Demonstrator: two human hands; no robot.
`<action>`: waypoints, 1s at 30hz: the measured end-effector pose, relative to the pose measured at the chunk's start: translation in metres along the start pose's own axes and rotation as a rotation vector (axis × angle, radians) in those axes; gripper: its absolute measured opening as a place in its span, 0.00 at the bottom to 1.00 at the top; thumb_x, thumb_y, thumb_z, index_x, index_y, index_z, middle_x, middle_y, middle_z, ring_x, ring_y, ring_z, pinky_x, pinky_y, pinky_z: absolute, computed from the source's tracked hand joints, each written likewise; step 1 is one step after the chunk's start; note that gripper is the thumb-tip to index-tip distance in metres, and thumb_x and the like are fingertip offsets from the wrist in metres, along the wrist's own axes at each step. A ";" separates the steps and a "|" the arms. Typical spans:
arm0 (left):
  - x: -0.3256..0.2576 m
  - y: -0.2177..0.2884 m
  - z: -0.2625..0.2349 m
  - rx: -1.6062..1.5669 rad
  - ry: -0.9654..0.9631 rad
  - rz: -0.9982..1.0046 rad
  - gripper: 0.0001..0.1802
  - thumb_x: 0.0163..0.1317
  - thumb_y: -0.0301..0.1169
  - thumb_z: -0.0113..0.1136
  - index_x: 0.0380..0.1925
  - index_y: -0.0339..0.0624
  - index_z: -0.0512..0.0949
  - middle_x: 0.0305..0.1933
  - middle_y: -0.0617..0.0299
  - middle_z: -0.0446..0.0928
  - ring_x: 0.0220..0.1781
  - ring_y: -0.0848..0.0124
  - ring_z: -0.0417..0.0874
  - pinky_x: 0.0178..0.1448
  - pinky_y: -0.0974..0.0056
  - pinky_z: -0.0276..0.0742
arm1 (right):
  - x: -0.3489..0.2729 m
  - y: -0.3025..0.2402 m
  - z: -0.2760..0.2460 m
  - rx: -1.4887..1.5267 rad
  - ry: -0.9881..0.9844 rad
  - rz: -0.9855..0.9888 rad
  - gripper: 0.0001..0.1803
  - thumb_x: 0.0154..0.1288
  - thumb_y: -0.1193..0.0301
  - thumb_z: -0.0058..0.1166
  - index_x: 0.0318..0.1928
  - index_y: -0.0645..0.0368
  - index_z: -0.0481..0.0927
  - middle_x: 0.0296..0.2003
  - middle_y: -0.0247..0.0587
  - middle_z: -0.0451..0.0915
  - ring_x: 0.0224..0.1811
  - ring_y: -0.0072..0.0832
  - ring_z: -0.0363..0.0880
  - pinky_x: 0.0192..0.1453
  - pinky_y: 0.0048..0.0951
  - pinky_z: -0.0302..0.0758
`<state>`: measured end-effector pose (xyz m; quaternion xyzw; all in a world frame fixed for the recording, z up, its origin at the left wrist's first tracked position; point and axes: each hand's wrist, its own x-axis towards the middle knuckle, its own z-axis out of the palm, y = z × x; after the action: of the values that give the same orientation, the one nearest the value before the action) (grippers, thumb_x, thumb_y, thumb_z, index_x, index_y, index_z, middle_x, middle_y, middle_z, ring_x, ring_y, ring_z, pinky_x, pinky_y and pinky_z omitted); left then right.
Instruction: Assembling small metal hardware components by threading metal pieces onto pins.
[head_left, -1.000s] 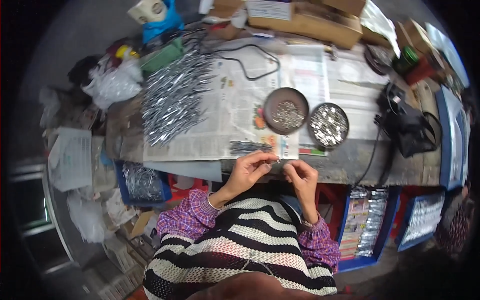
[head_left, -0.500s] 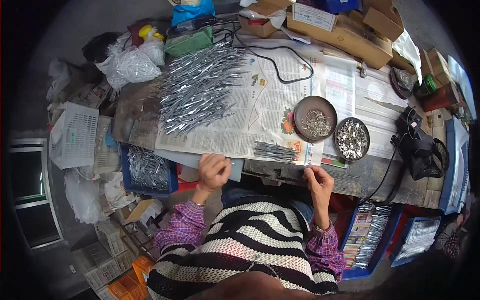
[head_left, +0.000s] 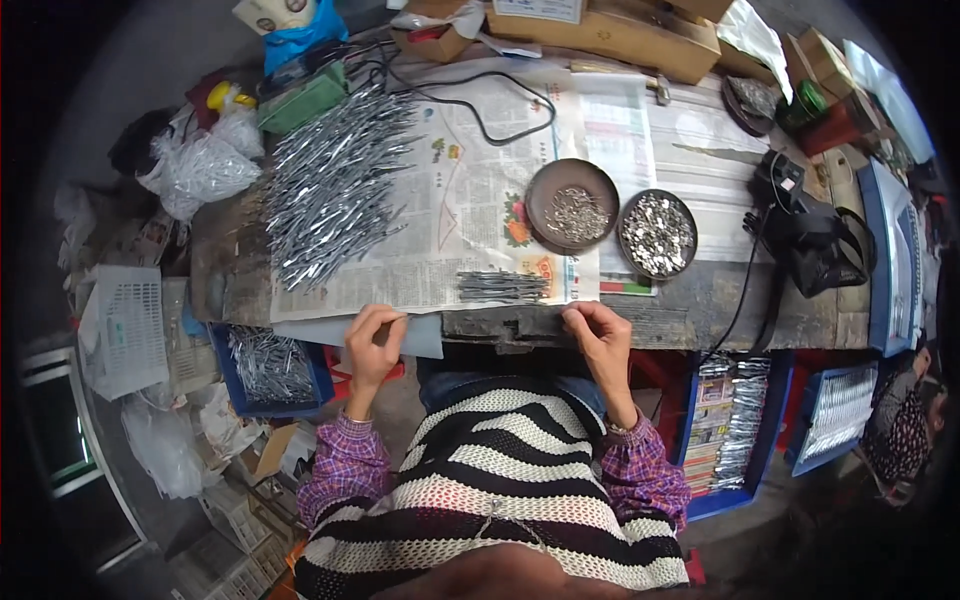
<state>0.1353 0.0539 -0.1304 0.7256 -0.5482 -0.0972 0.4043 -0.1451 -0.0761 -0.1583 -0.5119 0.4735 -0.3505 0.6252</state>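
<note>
My left hand [head_left: 376, 346] is over the grey sheet [head_left: 420, 336] at the table's front edge, thumb and fingers pinched together. My right hand [head_left: 603, 345] is also pinched, by the front edge right of a small row of thin metal pieces [head_left: 503, 288]. Anything in either pinch is too small or hidden to make out. The row lies on newspaper [head_left: 430, 220] spread over the table. A large heap of long thin silvery metal pieces [head_left: 335, 185] covers its left part. Behind my right hand stand a brown bowl of small metal parts [head_left: 545, 190] and a dark bowl of shiny flat bits [head_left: 657, 233].
A black cable [head_left: 550, 115] loops across the paper. A hammer [head_left: 660, 90] and cardboard boxes [head_left: 610, 40] lie at the back. A black strapped device [head_left: 820, 240] is at right. Blue trays of metal pieces [head_left: 270, 370] [head_left: 735, 430] stand below the table's front edge.
The view has swung to the right, so the table's things appear farther left. My left hand has turned, its fingertips now toward the right. My right hand has come slightly closer to the table edge.
</note>
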 end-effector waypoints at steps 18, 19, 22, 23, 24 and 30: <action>0.084 0.052 0.096 -0.163 -0.340 0.201 0.05 0.52 0.21 0.59 0.30 0.35 0.79 0.32 0.55 0.78 0.33 0.62 0.79 0.39 0.64 0.74 | -0.001 -0.001 -0.006 0.060 -0.045 -0.037 0.08 0.65 0.76 0.48 0.42 0.63 0.79 0.28 0.30 0.77 0.20 0.10 0.66 0.21 0.14 0.63; 0.084 0.051 0.094 -0.181 -0.323 0.178 0.05 0.52 0.21 0.58 0.31 0.35 0.79 0.33 0.55 0.79 0.32 0.63 0.80 0.38 0.66 0.74 | 0.000 -0.002 -0.005 0.060 -0.045 -0.036 0.08 0.65 0.76 0.48 0.42 0.63 0.79 0.28 0.30 0.77 0.20 0.10 0.66 0.21 0.14 0.63; 0.085 0.051 0.081 -0.222 -0.299 0.035 0.06 0.52 0.18 0.56 0.31 0.35 0.79 0.32 0.57 0.79 0.31 0.68 0.80 0.36 0.69 0.74 | 0.000 -0.009 -0.002 0.074 0.000 -0.114 0.06 0.63 0.80 0.47 0.37 0.64 0.77 0.27 0.33 0.75 0.19 0.14 0.67 0.21 0.17 0.63; 0.085 0.046 0.076 -0.231 -0.268 0.037 0.07 0.53 0.17 0.55 0.31 0.35 0.79 0.32 0.58 0.79 0.30 0.72 0.79 0.35 0.71 0.73 | 0.000 -0.012 -0.002 0.032 -0.012 -0.157 0.05 0.63 0.81 0.46 0.36 0.64 0.76 0.28 0.34 0.73 0.19 0.15 0.67 0.22 0.18 0.63; 0.084 0.043 0.072 -0.223 -0.255 0.032 0.07 0.53 0.17 0.55 0.31 0.35 0.79 0.32 0.58 0.79 0.30 0.72 0.79 0.35 0.71 0.73 | 0.000 -0.014 -0.001 -0.009 -0.027 -0.201 0.05 0.62 0.83 0.44 0.34 0.64 0.74 0.28 0.34 0.72 0.19 0.16 0.67 0.22 0.18 0.63; 0.089 0.010 0.037 0.171 -0.075 0.080 0.10 0.52 0.19 0.54 0.34 0.37 0.80 0.34 0.56 0.79 0.34 0.60 0.78 0.40 0.64 0.73 | -0.005 -0.014 -0.009 -0.064 -0.061 -0.281 0.08 0.53 0.89 0.41 0.31 0.66 0.71 0.30 0.39 0.71 0.25 0.21 0.68 0.28 0.20 0.65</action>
<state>0.1406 -0.0425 -0.1203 0.7309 -0.5979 -0.0609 0.3235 -0.1547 -0.0775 -0.1439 -0.6033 0.3886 -0.4036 0.5675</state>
